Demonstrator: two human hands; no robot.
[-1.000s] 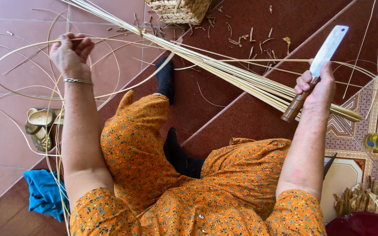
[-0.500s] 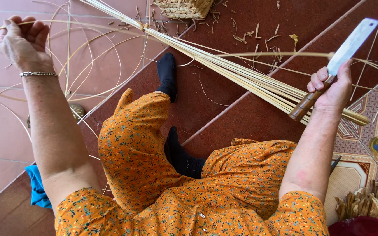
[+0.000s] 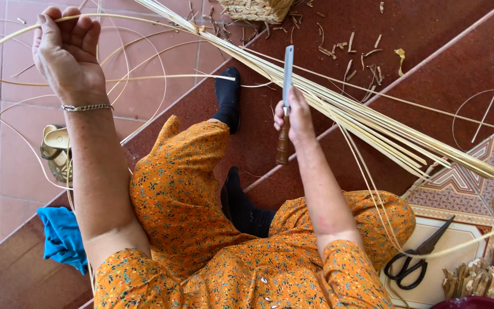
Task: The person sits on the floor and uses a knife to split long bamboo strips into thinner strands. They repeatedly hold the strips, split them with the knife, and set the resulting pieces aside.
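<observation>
My left hand (image 3: 67,48) is raised at the upper left, its fingers curled around a thin pale cane strip (image 3: 115,77) that arcs in a wide loop over the floor. In front of my knees, my right hand (image 3: 293,117) grips the brown wooden handle of a knife (image 3: 286,97), whose flat blade points straight up. The knife stands close against a long bundle of split cane strips (image 3: 361,117) that runs diagonally from the top centre to the right. I sit on red steps in an orange flowered dress with black socks.
A woven basket (image 3: 258,8) stands at the top, with cane shavings (image 3: 361,48) scattered near it. Black scissors (image 3: 418,257) lie on a patterned tile at the lower right beside short wood pieces (image 3: 487,280). A blue cloth (image 3: 61,237) and sandals (image 3: 55,151) lie left.
My right hand has swung the knife from the far right in to the centre, blade now upright. My left hand stays raised, still drawing the strip.
</observation>
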